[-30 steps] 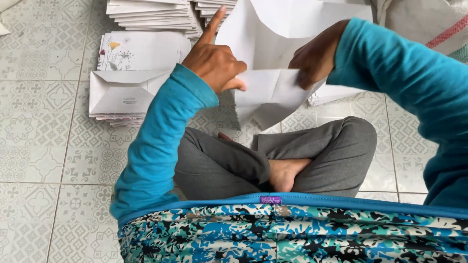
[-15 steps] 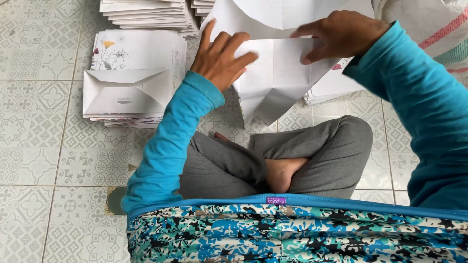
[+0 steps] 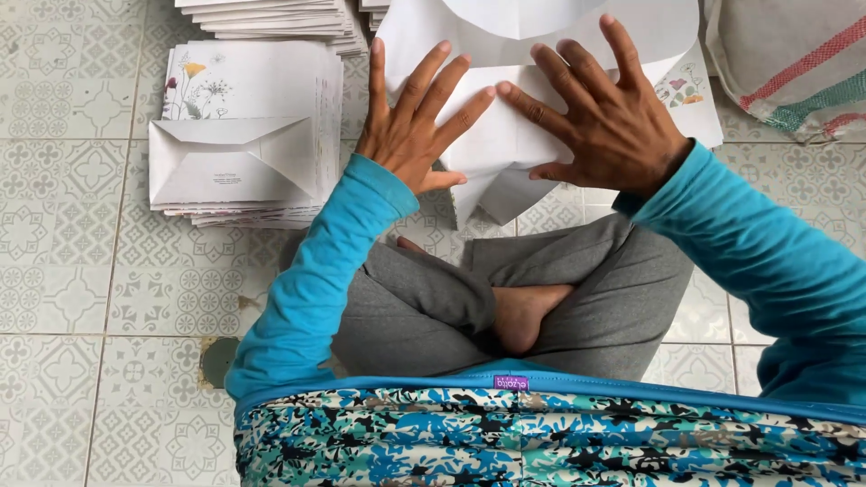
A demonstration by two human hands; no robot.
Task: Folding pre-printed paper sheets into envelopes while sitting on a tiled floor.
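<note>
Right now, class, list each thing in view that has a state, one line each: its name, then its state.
Left hand: open, fingers spread, flat on the sheet.
Right hand: open, fingers spread, flat on the sheet.
White paper sheet: partly folded, pressed down.
Top envelope on the left stack: folded, back side up.
Woven sack: lying on the floor.

Long teal sleeves to the wrists on left hand [image 3: 417,126] and right hand [image 3: 606,117]. Grey trousers, feet bare. Nearest the camera: teal-edged garment, blue-black-white floral print, small purple tag at the hem.
</note>
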